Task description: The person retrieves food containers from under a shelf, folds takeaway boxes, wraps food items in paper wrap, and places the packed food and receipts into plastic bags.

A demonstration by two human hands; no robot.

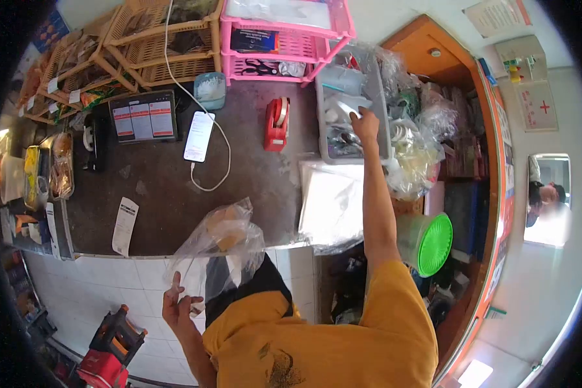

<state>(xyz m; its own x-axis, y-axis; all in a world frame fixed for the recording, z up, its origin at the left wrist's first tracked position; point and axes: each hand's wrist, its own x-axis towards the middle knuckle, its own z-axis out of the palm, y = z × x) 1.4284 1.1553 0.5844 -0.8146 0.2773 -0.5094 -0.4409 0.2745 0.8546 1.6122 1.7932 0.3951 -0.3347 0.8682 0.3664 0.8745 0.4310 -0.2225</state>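
My left hand [180, 301] is closed on the edge of a clear plastic bag [197, 242] at the table's front edge. A brown item [229, 226] shows inside the bag; its kind is hard to make out. My right hand [366, 124] reaches into a grey plastic bin [321, 132] at the back right. Its fingers are bent together at a whitish plastic item [350, 103] among other small packets. Below the bin lies a stack of clear plastic bags [330, 200], under my right forearm.
On the dark table [258, 181] are a red tape dispenser [277, 126], a phone [199, 137] on a white cable, a tablet [143, 118] and a receipt [125, 226]. Pink shelves [284, 71] stand behind. A green-lidded container [435, 244] is at right.
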